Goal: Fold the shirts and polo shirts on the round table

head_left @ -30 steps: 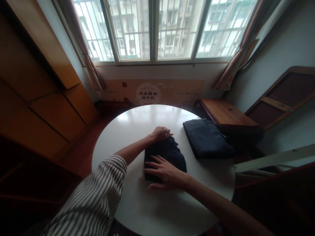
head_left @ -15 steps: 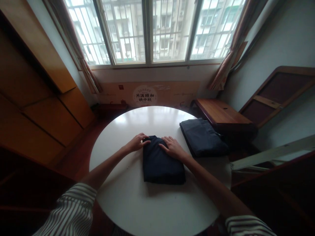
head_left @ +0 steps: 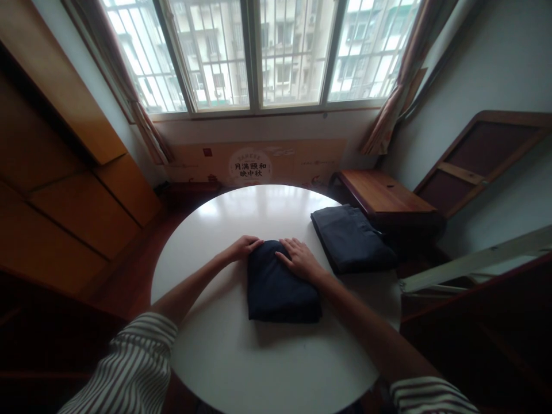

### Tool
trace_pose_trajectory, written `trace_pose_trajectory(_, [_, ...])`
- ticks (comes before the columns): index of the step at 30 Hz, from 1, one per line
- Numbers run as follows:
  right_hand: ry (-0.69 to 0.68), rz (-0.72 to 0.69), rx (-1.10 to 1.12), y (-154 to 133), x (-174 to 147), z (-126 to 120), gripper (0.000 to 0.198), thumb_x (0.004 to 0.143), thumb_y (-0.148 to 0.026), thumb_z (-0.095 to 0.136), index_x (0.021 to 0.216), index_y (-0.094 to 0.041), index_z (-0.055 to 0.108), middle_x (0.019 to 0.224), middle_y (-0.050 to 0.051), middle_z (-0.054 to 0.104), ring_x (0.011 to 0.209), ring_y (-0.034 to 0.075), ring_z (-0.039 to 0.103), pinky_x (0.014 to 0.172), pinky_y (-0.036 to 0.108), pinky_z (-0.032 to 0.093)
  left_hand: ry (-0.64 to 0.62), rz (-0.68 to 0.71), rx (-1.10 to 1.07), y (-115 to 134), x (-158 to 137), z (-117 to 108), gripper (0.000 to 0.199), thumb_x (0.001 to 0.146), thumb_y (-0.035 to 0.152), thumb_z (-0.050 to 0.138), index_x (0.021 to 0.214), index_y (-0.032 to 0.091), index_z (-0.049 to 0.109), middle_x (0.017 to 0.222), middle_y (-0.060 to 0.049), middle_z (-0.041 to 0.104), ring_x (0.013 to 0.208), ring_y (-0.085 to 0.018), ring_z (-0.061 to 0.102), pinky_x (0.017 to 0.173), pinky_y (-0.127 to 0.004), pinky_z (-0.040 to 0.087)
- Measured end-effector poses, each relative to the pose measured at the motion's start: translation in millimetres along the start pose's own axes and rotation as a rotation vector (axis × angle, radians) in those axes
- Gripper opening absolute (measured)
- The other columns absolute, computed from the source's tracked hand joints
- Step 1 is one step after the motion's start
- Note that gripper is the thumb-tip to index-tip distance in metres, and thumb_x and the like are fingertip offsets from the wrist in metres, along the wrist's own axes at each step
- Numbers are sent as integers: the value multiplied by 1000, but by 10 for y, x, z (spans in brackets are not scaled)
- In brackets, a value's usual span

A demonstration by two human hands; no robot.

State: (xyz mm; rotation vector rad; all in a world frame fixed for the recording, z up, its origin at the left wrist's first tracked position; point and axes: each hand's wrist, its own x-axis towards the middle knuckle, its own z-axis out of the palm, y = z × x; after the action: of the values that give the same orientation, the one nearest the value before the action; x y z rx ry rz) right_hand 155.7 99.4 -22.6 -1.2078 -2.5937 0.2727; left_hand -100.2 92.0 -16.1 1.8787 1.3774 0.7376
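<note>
A folded dark navy garment (head_left: 280, 293) lies on the round white table (head_left: 207, 345) in front of me; its exact kind does not show. My left hand (head_left: 245, 247) is at its far left corner, thumb and fingers closed on the edge of the cloth. Across the far right part of the same garment rests my right hand (head_left: 301, 260), flat with the fingers stretched out. A second folded dark garment (head_left: 353, 238) sits farther right on the table, apart from both hands.
Behind the table's right side stands a low wooden cabinet (head_left: 386, 192). A wood-framed panel (head_left: 478, 155) leans on the right wall. Orange-brown cupboards (head_left: 86, 213) line the left, and a barred window (head_left: 254, 57) with curtains is ahead.
The left thumb and fingers have closed at the garment's far left corner, where they were apart before. The garment's far edge looks smoother now. The right hand stays nearly in place.
</note>
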Motion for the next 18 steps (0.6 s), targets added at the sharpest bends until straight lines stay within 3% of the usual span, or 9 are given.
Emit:
trace_pose_trajectory(3, [-12, 1, -1, 5, 8, 5, 63, 100, -57, 30, 149, -18, 41, 151, 11, 44, 140, 35, 35, 114, 53, 28, -146, -78, -93, 38, 54, -51, 65, 82, 73, 47, 75, 12, 68, 62, 0, 59, 59, -14, 52, 58, -26, 42])
trace_pose_trajectory(5, [-30, 6, -2, 0, 14, -23, 64, 100, -57, 31, 150, -19, 40, 153, 11, 42, 141, 35, 34, 114, 53, 27, -211, -88, -4, 86, 90, -77, 61, 83, 69, 48, 73, 13, 68, 62, -1, 61, 59, -14, 51, 58, -26, 41])
trace_pose_trajectory(9, [8, 6, -59, -130, -57, -212, 70, 97, -60, 37, 152, -16, 35, 158, 17, 30, 145, 38, 25, 114, 56, 25, -168, -46, 277, 228, 122, -74, 49, 89, 53, 46, 69, 15, 69, 71, -6, 66, 67, -18, 57, 68, -29, 44])
trace_pose_trajectory(12, [7, -156, -92, -355, -260, -364, 75, 93, -65, 41, 151, -17, 38, 158, 18, 29, 146, 42, 18, 115, 61, 14, -112, -21, 285, 357, 99, -62, 46, 92, 50, 43, 86, 15, 72, 87, -9, 71, 80, -21, 61, 76, -29, 45])
trace_pose_trajectory(14, [-86, -276, -52, -517, -463, -395, 88, 84, -76, 47, 152, -22, 37, 159, 19, 28, 145, 46, 17, 112, 67, 13, -109, -36, 257, 447, 72, -59, 49, 92, 56, 43, 98, 16, 71, 93, -8, 72, 85, -21, 63, 77, -29, 46])
trace_pose_trajectory(16, [-190, -343, -8, -639, -685, -368, 103, 72, -83, 55, 154, -24, 31, 160, 22, 22, 143, 52, 15, 108, 72, 15, -172, -96, 228, 527, 43, -48, 54, 84, 66, 53, 95, 16, 72, 90, -7, 72, 82, -22, 64, 73, -28, 47])
trace_pose_trajectory(18, [-248, -381, 9, -693, -890, -327, 103, 72, -77, 61, 155, -25, 28, 160, 24, 19, 143, 53, 13, 107, 73, 15, -306, -181, 142, 584, 14, -21, 58, 72, 70, 66, 90, 16, 73, 86, -7, 73, 77, -22, 65, 67, -28, 48])
